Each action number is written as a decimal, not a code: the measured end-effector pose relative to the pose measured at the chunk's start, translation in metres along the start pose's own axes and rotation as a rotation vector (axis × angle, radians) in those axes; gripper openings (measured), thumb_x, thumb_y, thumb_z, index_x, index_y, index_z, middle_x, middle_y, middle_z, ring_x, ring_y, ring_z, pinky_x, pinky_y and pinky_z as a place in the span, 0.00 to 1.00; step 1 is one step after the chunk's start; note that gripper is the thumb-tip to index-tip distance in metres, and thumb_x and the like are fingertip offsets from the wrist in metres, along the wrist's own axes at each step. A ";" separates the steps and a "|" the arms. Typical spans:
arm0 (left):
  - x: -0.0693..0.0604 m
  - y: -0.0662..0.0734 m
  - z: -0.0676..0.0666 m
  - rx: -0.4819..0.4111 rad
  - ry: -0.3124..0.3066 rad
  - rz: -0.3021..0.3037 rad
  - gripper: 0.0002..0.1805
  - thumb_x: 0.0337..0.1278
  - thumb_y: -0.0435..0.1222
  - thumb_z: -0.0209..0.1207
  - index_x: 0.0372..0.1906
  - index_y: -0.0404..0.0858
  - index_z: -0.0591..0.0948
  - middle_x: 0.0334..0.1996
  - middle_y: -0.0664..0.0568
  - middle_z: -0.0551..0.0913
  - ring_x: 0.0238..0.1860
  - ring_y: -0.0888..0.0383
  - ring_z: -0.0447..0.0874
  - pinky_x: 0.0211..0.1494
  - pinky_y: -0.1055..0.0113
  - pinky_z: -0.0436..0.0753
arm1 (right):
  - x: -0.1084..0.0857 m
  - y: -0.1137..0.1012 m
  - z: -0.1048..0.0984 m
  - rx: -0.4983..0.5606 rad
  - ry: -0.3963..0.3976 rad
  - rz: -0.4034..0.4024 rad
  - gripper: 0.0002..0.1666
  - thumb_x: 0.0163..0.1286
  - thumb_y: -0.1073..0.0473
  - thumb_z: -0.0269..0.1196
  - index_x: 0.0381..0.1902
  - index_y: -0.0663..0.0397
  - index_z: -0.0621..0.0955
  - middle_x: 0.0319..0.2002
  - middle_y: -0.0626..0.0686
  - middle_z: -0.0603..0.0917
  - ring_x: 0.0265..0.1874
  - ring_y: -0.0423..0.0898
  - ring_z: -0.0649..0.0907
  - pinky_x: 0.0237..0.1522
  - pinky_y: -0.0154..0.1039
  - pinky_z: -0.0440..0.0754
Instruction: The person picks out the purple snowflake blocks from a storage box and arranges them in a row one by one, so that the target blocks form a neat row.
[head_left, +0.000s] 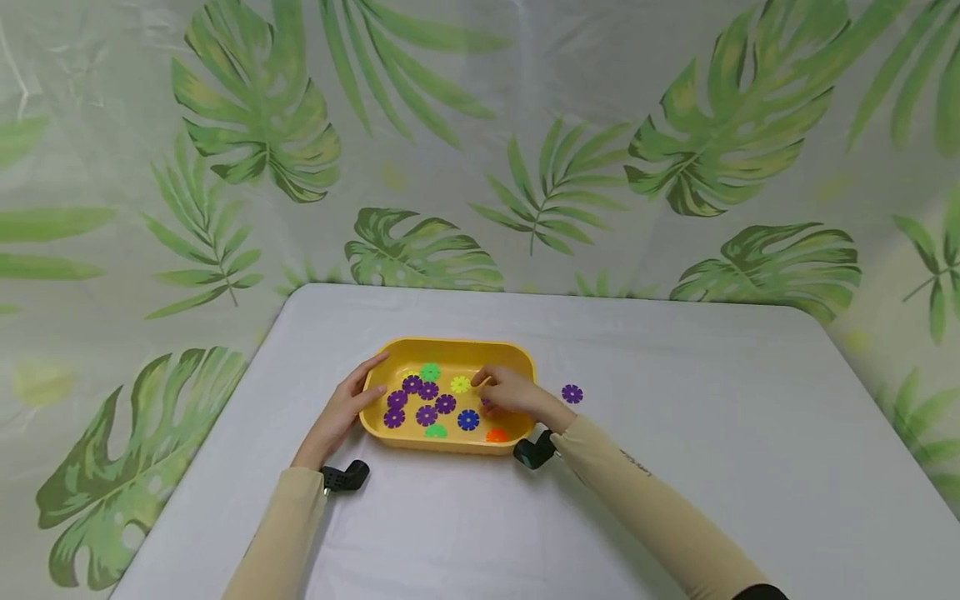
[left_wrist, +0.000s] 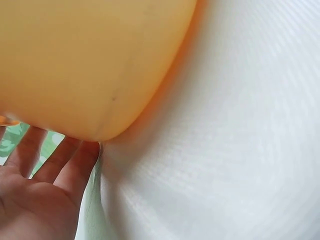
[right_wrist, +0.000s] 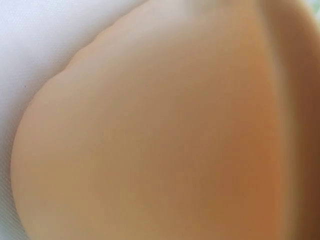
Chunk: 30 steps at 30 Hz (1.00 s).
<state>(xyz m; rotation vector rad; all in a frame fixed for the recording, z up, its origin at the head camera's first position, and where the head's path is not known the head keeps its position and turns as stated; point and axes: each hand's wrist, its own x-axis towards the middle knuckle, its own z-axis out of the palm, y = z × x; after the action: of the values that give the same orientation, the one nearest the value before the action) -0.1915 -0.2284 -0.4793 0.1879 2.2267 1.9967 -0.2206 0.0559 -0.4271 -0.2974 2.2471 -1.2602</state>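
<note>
A yellow plastic basin (head_left: 450,447) on the table holds several notched snowflake discs, mostly purple (head_left: 427,415), with green (head_left: 430,372), yellow (head_left: 460,384), blue (head_left: 468,419) and orange (head_left: 497,435) ones. My left hand (head_left: 352,404) grips the basin's left end, thumb over the rim and fingers along the outside. In the left wrist view, its fingers touch the outer wall of the basin (left_wrist: 95,60). Inside the right part of the basin, my right hand (head_left: 510,392) reaches down with bent fingers by a partly covered purple disc. Whether it pinches that disc is hidden.
One purple snowflake disc (head_left: 572,393) lies on the white table (head_left: 712,417), right of the basin. Behind the table hangs a leaf-patterned backdrop (head_left: 555,250). Blurred basin wall (right_wrist: 150,140) fills most of the right wrist view.
</note>
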 end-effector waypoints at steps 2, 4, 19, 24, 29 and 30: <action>0.000 0.000 0.000 -0.002 0.007 -0.011 0.30 0.69 0.34 0.52 0.73 0.47 0.61 0.75 0.51 0.50 0.73 0.49 0.49 0.69 0.53 0.59 | 0.000 -0.001 0.001 -0.011 0.010 0.011 0.15 0.70 0.68 0.52 0.52 0.68 0.74 0.39 0.62 0.78 0.33 0.53 0.81 0.40 0.41 0.83; 0.000 0.000 0.000 0.000 0.009 -0.017 0.30 0.69 0.35 0.52 0.73 0.48 0.61 0.75 0.52 0.50 0.73 0.49 0.48 0.70 0.53 0.59 | -0.001 -0.002 0.002 -0.027 0.025 0.018 0.15 0.69 0.68 0.52 0.52 0.67 0.74 0.38 0.61 0.77 0.33 0.53 0.81 0.40 0.41 0.83; 0.000 -0.001 0.000 -0.011 -0.001 -0.011 0.29 0.70 0.34 0.51 0.73 0.47 0.61 0.75 0.52 0.49 0.73 0.49 0.47 0.70 0.53 0.58 | 0.007 0.010 0.014 -0.227 0.099 -0.040 0.13 0.59 0.73 0.61 0.43 0.64 0.80 0.37 0.55 0.77 0.38 0.48 0.74 0.38 0.35 0.78; 0.000 -0.002 0.000 -0.011 -0.003 -0.008 0.29 0.70 0.34 0.50 0.73 0.47 0.61 0.75 0.52 0.49 0.73 0.49 0.46 0.70 0.52 0.57 | 0.008 0.012 0.019 -0.284 0.148 -0.069 0.12 0.55 0.74 0.64 0.38 0.60 0.80 0.37 0.55 0.75 0.39 0.49 0.73 0.43 0.39 0.77; -0.001 -0.001 0.001 -0.017 -0.004 -0.015 0.29 0.70 0.34 0.50 0.73 0.47 0.60 0.75 0.52 0.48 0.73 0.49 0.46 0.70 0.52 0.57 | 0.007 0.008 0.021 -0.361 0.185 -0.070 0.12 0.55 0.72 0.67 0.37 0.59 0.79 0.32 0.53 0.74 0.34 0.48 0.72 0.35 0.37 0.74; -0.001 0.000 0.001 -0.020 -0.005 -0.015 0.29 0.70 0.34 0.50 0.73 0.47 0.60 0.75 0.52 0.48 0.73 0.49 0.46 0.70 0.52 0.58 | 0.007 0.007 0.022 -0.373 0.188 -0.076 0.12 0.54 0.71 0.68 0.36 0.59 0.79 0.31 0.52 0.74 0.33 0.47 0.72 0.34 0.37 0.73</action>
<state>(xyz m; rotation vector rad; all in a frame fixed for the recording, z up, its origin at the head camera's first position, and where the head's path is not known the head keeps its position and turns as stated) -0.1902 -0.2278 -0.4796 0.1738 2.1983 2.0074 -0.2140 0.0411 -0.4447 -0.4190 2.6545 -0.9292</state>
